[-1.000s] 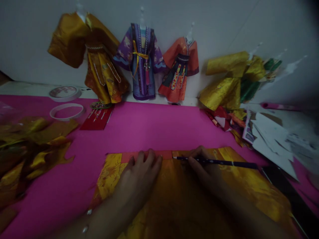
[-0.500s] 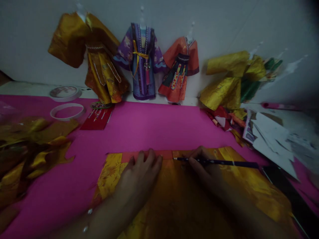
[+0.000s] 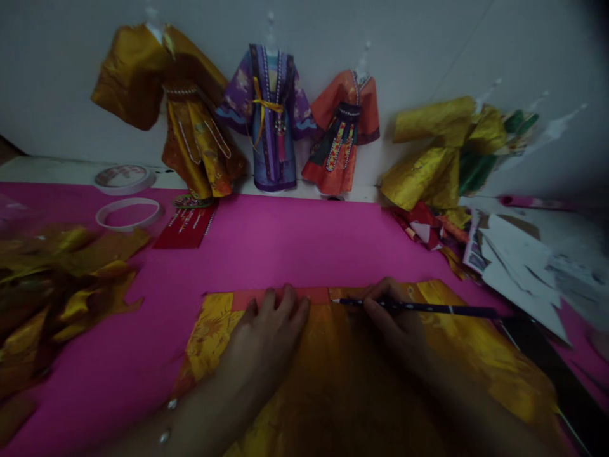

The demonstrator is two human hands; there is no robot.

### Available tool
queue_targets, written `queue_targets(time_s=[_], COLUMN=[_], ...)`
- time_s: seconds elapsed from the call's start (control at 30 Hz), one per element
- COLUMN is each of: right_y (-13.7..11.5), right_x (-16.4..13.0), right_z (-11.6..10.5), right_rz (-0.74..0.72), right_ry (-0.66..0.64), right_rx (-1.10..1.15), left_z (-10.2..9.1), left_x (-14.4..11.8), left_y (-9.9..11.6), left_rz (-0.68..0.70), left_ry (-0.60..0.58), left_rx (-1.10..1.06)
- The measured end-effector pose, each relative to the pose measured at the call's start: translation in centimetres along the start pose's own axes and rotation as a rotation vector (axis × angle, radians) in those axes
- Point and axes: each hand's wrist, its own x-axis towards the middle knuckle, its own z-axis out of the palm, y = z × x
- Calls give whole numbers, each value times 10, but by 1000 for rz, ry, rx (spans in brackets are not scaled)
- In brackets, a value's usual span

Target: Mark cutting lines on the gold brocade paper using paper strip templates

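Observation:
A piece of golden-orange brocade fabric (image 3: 328, 374) lies in front of me on the pink mat. Along its far edge runs a flat red strip (image 3: 318, 296). My left hand (image 3: 271, 330) presses flat on the strip and the cloth below it, fingers spread. In my right hand (image 3: 394, 317) is a dark pencil (image 3: 428, 307), held almost level between thumb and fingers. Its pale tip points left and meets the cloth near the strip's right end. A bracelet with pearl-like beads (image 3: 165, 436) hangs at my left wrist.
Small dressed mannequins, one in a purple robe (image 3: 273, 120), line the wall. Golden fabric scraps (image 3: 71, 298) heap at left, near tape rolls (image 3: 129, 214) and a red packet (image 3: 184, 227). White paper pieces (image 3: 518, 266) and a dark flat object (image 3: 547, 355) lie right.
My right hand and the pencil have shifted very slightly, with the pencil's back end a little farther right. My left hand and the fabric have stayed in place.

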Motion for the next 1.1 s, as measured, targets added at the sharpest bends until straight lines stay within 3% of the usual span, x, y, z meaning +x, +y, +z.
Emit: queue_targets(time_s=[0.17,0.47,0.63,0.97,1.1], right_y=[3,-2,-6,-8,-9], right_x=[2,4,0,-3,-3], right_z=[0,5,8,12,14], right_rz=[51,-17,114,189,143], right_ry=[11,-25,-102,-115,-83], right_rx=[26,-118,-60,35,48], left_z=[1,-4,-4,2,6], left_x=[0,-2,-2,-1,0], left_y=[0,-4,-3,-8,-7], left_rz=[1,10,-12,-15,-20], left_ry=[-15,-44,-23,-24,9], left_rx=[-8,-54,-43,-68,-65])
